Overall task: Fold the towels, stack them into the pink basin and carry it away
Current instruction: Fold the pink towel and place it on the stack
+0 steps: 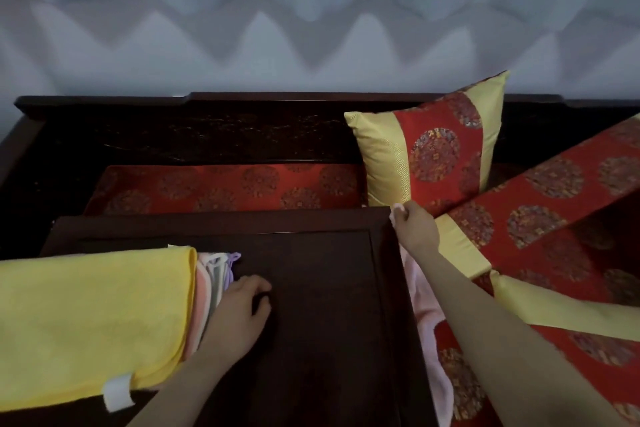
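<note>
**A:** Where is the pink towel point(427, 319)?

**B:** Taking the middle of the dark wooden surface point(329, 305) as the dial, it lies at 3 o'clock, draped along the surface's right edge. Its long axis runs from 12 to 6. The top corner points to 12 and the rest trails down towards the person, between the surface's edge and the red cushions.

**A:** Who has hold of it?

**B:** The right hand point(414, 227), at about 1 o'clock on the surface's far right corner. Its fingers are curled and pinch the towel's top corner, and a bit of pink shows above the knuckles.

**A:** And the left hand point(239, 308)?

**B:** It rests on the surface at 9 o'clock with the fingers bent, the tips on the wood, holding nothing. Its wrist side lies against a stack of towels point(213, 282), whose pink, white, grey and lilac edges face 3.

**A:** What is on top of that stack?

**B:** A yellow towel point(90, 319), long axis from 9 to 3, folded edge towards 3. It runs out of view at 9, with a white tag point(118, 392) on its near edge.

**A:** And beyond the surface?

**B:** A red seat pad point(225, 189) lies at 12. A red and gold cushion point(433, 149) stands tilted at 1, and a long cushion point(554, 204) slants across at 2.
</note>
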`<control>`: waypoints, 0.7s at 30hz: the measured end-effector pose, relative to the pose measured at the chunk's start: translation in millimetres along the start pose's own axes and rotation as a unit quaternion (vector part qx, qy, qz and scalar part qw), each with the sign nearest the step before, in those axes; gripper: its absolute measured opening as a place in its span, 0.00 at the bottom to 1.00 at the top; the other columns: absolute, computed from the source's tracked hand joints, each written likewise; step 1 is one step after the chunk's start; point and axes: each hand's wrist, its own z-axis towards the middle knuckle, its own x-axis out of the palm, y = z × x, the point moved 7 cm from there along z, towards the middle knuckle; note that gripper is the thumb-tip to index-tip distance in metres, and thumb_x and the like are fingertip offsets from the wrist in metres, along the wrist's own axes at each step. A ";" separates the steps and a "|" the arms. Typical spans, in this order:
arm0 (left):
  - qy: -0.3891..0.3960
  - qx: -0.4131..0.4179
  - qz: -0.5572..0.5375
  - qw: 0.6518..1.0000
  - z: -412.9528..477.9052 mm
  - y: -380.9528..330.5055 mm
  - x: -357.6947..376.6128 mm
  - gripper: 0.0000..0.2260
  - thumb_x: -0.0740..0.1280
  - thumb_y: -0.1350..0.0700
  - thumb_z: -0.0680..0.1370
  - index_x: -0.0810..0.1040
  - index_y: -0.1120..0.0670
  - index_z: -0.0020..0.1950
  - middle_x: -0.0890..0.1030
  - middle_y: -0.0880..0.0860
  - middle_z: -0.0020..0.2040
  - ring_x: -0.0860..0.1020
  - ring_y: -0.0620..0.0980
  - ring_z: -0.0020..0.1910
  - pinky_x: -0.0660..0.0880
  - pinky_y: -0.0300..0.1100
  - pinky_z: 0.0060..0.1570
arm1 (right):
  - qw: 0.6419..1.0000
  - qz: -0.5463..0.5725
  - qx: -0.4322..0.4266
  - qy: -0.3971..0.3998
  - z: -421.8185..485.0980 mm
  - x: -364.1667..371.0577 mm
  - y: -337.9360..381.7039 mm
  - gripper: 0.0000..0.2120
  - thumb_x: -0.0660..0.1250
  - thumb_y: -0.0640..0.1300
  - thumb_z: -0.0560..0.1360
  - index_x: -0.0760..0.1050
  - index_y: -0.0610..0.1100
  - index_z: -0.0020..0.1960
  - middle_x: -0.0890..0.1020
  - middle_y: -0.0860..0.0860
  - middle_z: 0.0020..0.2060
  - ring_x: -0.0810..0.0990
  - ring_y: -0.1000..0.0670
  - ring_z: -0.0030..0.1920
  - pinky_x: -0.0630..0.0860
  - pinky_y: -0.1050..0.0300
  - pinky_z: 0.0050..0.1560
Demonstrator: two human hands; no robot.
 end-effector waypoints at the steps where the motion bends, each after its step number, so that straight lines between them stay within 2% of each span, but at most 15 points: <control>1: 0.005 -0.001 -0.022 1.000 2.2 -7.6 -0.6 0.10 0.66 0.61 0.74 0.74 0.46 0.49 0.78 0.46 0.49 0.77 0.45 0.52 0.71 0.35 0.52 | 0.999 0.018 -0.036 -0.003 -2.2 -7.1 15.4 0.15 0.57 0.47 0.80 0.68 0.42 0.36 0.74 0.47 0.31 0.76 0.40 0.37 0.65 0.53 0.36; 3: 0.007 -0.009 -0.073 0.997 8.2 -32.2 -11.9 0.11 0.68 0.58 0.74 0.73 0.46 0.52 0.79 0.47 0.51 0.77 0.45 0.54 0.74 0.41 0.56 | 0.994 0.039 -0.103 -0.005 -11.6 -29.9 57.2 0.21 0.59 0.46 0.80 0.61 0.46 0.29 0.67 0.51 0.25 0.69 0.49 0.29 0.62 0.54 0.35; 5: 0.007 -0.016 -0.148 0.989 16.5 -67.4 -32.4 0.18 0.72 0.54 0.73 0.71 0.47 0.59 0.76 0.46 0.56 0.74 0.41 0.57 0.74 0.40 0.56 | 0.985 0.088 -0.151 0.007 -24.9 -58.1 105.6 0.25 0.62 0.47 0.79 0.56 0.47 0.26 0.61 0.52 0.22 0.63 0.54 0.24 0.58 0.54 0.32; 8: 0.002 0.002 -0.267 0.964 32.2 -123.7 -69.7 0.33 0.75 0.50 0.68 0.65 0.47 0.69 0.72 0.43 0.61 0.70 0.38 0.61 0.69 0.36 0.58 | 0.961 0.211 -0.158 0.079 -45.4 -96.7 174.0 0.25 0.65 0.51 0.77 0.66 0.41 0.26 0.69 0.48 0.22 0.69 0.53 0.24 0.65 0.52 0.31; 9: -0.001 0.012 -0.291 0.957 35.9 -139.7 -82.9 0.34 0.76 0.49 0.68 0.63 0.46 0.70 0.71 0.42 0.62 0.70 0.36 0.62 0.69 0.35 0.59 | 0.950 0.250 -0.154 0.105 -54.0 -110.6 196.2 0.24 0.65 0.51 0.77 0.66 0.41 0.27 0.68 0.51 0.22 0.67 0.54 0.24 0.65 0.54 0.31; 11: 0.006 0.037 -0.321 0.946 41.3 -163.9 -101.8 0.33 0.76 0.51 0.68 0.65 0.48 0.69 0.74 0.42 0.61 0.73 0.32 0.58 0.71 0.30 0.53 | 0.924 0.324 -0.152 0.137 -65.6 -137.2 234.1 0.20 0.65 0.50 0.77 0.66 0.45 0.29 0.68 0.54 0.24 0.67 0.57 0.27 0.66 0.60 0.33; 13: 0.031 0.079 -0.333 0.939 37.8 -184.5 -116.2 0.27 0.76 0.56 0.69 0.70 0.51 0.65 0.78 0.45 0.58 0.76 0.32 0.53 0.74 0.28 0.48 | 0.896 0.388 -0.141 0.162 -76.5 -163.9 263.1 0.15 0.66 0.49 0.77 0.73 0.44 0.34 0.76 0.48 0.31 0.74 0.53 0.34 0.72 0.57 0.39; 15: 0.060 0.099 -0.325 0.938 29.0 -195.9 -121.8 0.20 0.75 0.58 0.69 0.75 0.54 0.60 0.82 0.49 0.54 0.80 0.39 0.51 0.77 0.34 0.49 | 0.876 0.432 -0.123 0.177 -84.6 -188.6 282.3 0.14 0.65 0.48 0.78 0.75 0.41 0.36 0.79 0.47 0.30 0.77 0.53 0.31 0.75 0.58 0.37; 17: 0.078 0.130 -0.289 0.945 16.6 -200.5 -129.1 0.13 0.74 0.59 0.70 0.79 0.56 0.54 0.83 0.46 0.48 0.80 0.39 0.46 0.76 0.34 0.47 | 0.862 0.463 -0.119 0.171 -91.4 -213.4 296.5 0.14 0.65 0.46 0.78 0.76 0.42 0.36 0.81 0.51 0.26 0.79 0.55 0.27 0.77 0.63 0.33; 19: 0.077 0.137 -0.266 0.951 10.8 -196.8 -145.2 0.11 0.74 0.55 0.70 0.81 0.54 0.51 0.83 0.44 0.47 0.79 0.40 0.47 0.76 0.37 0.49 | 0.837 0.511 -0.110 0.163 -97.8 -237.1 307.4 0.12 0.65 0.45 0.78 0.76 0.42 0.38 0.82 0.51 0.26 0.80 0.54 0.28 0.79 0.61 0.34; 20: 0.079 0.120 -0.326 0.934 9.7 -192.3 -158.2 0.14 0.73 0.52 0.68 0.81 0.53 0.53 0.83 0.47 0.51 0.80 0.45 0.50 0.76 0.43 0.53 | 0.819 0.540 -0.095 0.170 -100.0 -245.7 311.8 0.11 0.64 0.45 0.78 0.76 0.41 0.39 0.82 0.49 0.28 0.81 0.53 0.29 0.80 0.59 0.35; 21: 0.073 0.092 -0.436 0.892 7.8 -186.3 -174.6 0.18 0.72 0.51 0.68 0.80 0.54 0.56 0.82 0.51 0.56 0.79 0.50 0.54 0.75 0.49 0.56 | 0.797 0.568 -0.076 0.190 -103.5 -252.8 316.1 0.10 0.64 0.45 0.78 0.77 0.41 0.41 0.83 0.48 0.30 0.82 0.51 0.31 0.81 0.57 0.37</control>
